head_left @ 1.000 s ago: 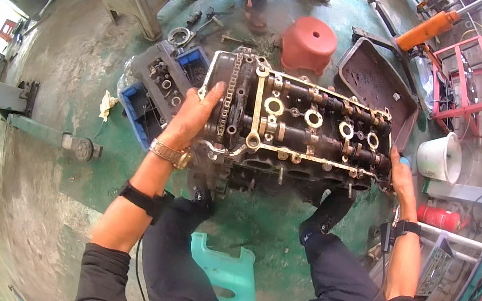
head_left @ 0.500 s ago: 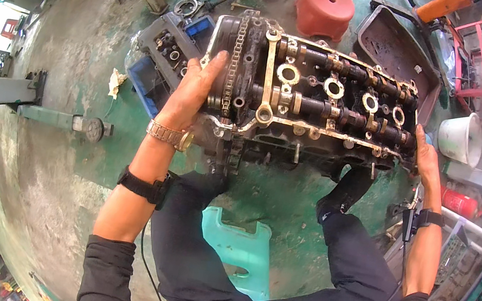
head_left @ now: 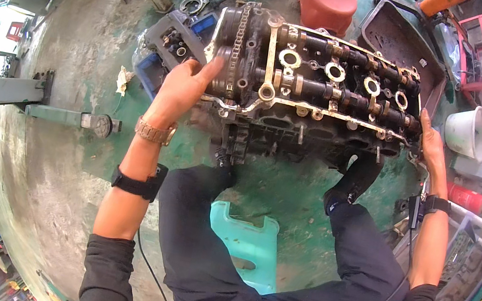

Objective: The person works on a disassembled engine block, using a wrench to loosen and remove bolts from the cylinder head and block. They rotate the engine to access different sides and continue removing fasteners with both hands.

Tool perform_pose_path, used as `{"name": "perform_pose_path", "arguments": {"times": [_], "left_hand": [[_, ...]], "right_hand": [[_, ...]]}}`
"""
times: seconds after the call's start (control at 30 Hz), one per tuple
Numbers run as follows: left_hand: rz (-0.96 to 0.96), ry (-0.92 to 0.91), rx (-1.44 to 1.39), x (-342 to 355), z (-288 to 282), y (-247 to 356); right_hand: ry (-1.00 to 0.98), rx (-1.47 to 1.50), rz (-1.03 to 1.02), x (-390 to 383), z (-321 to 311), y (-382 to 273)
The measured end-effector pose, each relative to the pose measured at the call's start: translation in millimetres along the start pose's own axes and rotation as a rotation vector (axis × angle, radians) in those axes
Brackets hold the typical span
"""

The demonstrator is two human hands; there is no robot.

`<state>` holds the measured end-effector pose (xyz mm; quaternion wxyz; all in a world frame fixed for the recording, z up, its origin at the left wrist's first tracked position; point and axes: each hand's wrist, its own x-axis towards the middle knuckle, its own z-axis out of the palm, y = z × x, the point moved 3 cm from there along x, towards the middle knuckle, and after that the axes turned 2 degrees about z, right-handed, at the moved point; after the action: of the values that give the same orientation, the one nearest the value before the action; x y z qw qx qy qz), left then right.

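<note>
A greasy black engine [head_left: 335, 127] stands in front of me with its top uncovered, showing two camshafts [head_left: 354, 96] side by side. At its left end a timing chain [head_left: 238, 53] runs round dark sprockets. My left hand [head_left: 182, 90] is at that left end, thumb laid against the side by the chain and fingers bent, their tips partly hidden. Gripping the opposite end is my right hand [head_left: 431, 142], its thumb along the pale top edge and the other fingers out of sight behind the casing.
Behind the engine's left end lies a grey and blue parts tray [head_left: 150, 73] with small parts. A red stool [head_left: 327, 8] and a dark drip pan [head_left: 391, 29] are beyond the engine. A white bucket [head_left: 467, 131] stands right; a turquoise stool [head_left: 247, 242] sits between my legs.
My left hand has shifted slightly left and lower, with its fingers more bent. The engine appears slightly higher in view and a little tilted. My right hand keeps its place on the end.
</note>
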<state>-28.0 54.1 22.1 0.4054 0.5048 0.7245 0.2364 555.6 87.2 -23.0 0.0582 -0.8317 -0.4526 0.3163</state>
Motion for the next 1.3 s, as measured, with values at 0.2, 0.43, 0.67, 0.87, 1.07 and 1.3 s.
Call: {"name": "perform_pose_path", "arguments": {"times": [0.2, 0.43, 0.67, 0.87, 1.07, 1.3], "left_hand": [[0.017, -0.135, 0.084, -21, -5, -17], [0.105, -0.128, -0.127, -21, 11, -31], [0.028, -0.069, -0.030, -17, 8, -48], [0.075, -0.032, -0.396, -13, 17, -66], [0.012, -0.010, -0.544, -16, 23, -68], [0.061, 0.089, -0.557, -16, 28, -69]], "right_hand": [[-0.064, 0.079, -0.064, -2, -5, 5], [-0.059, 0.074, -0.066, -45, -5, 11], [-0.204, 0.309, -0.011, -93, -8, -21], [-0.208, 0.256, -0.123, -86, -7, -12], [-0.128, 0.381, -0.061, -77, 2, 6], [-0.134, 0.285, -0.088, -84, 6, -8]]}}
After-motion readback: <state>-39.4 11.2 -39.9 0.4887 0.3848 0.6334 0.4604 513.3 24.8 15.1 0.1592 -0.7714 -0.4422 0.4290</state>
